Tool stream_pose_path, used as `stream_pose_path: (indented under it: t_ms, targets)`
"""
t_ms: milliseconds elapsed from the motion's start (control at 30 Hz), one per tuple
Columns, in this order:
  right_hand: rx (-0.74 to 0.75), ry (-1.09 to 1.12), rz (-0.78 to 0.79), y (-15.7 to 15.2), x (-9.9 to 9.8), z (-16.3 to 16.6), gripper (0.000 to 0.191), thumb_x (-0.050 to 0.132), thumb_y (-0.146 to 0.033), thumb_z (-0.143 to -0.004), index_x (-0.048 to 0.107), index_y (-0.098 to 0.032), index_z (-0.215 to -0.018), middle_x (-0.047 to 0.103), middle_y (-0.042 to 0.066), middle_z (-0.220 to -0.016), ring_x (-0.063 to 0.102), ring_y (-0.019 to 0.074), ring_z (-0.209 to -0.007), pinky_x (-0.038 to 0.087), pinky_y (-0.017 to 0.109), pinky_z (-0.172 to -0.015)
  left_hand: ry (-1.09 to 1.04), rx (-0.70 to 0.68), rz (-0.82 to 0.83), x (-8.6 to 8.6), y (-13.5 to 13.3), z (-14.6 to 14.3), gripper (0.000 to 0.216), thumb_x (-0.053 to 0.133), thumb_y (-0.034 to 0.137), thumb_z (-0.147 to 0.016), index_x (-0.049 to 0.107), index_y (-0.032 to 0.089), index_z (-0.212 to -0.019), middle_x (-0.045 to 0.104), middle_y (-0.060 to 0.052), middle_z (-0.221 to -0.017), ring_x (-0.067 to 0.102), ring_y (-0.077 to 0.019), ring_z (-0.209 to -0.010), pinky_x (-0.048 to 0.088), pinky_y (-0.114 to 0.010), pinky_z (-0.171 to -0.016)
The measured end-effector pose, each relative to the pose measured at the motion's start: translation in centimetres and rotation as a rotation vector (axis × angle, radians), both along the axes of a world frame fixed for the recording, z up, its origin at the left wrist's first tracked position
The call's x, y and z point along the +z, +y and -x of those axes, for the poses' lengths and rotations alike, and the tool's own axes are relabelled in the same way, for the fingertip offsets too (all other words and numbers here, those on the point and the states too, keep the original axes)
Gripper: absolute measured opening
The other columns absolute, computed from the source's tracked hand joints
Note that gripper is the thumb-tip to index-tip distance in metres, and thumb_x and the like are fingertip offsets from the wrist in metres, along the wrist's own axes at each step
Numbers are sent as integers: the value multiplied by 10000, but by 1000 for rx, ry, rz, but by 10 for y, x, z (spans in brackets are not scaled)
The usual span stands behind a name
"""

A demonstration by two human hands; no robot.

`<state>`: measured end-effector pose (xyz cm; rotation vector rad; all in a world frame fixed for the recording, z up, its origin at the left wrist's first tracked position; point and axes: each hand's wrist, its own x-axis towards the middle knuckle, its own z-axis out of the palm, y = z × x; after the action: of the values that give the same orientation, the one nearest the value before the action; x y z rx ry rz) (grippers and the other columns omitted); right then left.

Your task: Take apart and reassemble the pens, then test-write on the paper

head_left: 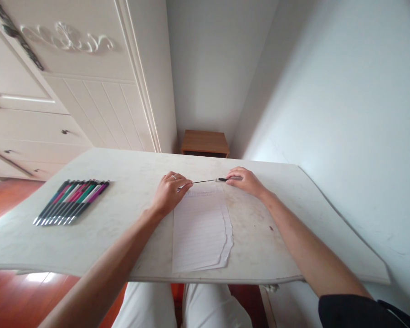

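My left hand (pixel 171 191) is closed in a pinch on the left end of a thin dark refill rod (pixel 202 181). My right hand (pixel 243 180) has its fingers closed round a dark pen barrel (pixel 222 179) at the rod's right end. Both hands hover at the far end of a small stack of lined paper sheets (pixel 200 232) with torn right edges, lying on the white table (pixel 123 237). A ring shows on my left hand.
A row of several pens (pixel 71 201) with green, pink and purple barrels lies at the table's left. A white wardrobe with drawers (pixel 64 105) stands behind on the left, a small wooden stand (pixel 205 143) beyond the table, a white wall (pixel 345 114) on the right.
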<state>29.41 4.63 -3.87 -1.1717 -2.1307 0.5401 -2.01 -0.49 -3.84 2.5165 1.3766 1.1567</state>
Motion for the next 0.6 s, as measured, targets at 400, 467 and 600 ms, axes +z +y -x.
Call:
stream_pose_path:
  t_ms: [400, 467, 600]
  targets:
    - [39, 42, -20, 0, -2, 1, 287, 739, -441, -772, 749, -220, -954, 702, 91, -1019, 625, 256, -1024, 476, 435, -964, -29, -12, 13, 3, -1, 0, 201, 583, 318, -917, 763, 231, -925, 734, -57, -893, 586, -229, -881, 487, -382, -819]
    - [33, 37, -20, -1, -1, 2, 292, 733, -448, -777, 746, -221, -960, 702, 90, -1024, 629, 252, -1015, 481, 428, -951, -27, -12, 17, 3, -1, 0, 205, 578, 323, -920, 763, 234, -926, 734, -55, -894, 585, -228, -886, 485, -381, -822]
    - [53, 47, -103, -7, 6, 8, 293, 706, -455, -808, 733, -227, -989, 698, 93, -1037, 630, 246, -1011, 476, 425, -951, -29, -18, 18, 3, -1, 0, 205, 577, 318, -925, 762, 230, -930, 733, -57, -902, 584, -227, -884, 481, -384, -826]
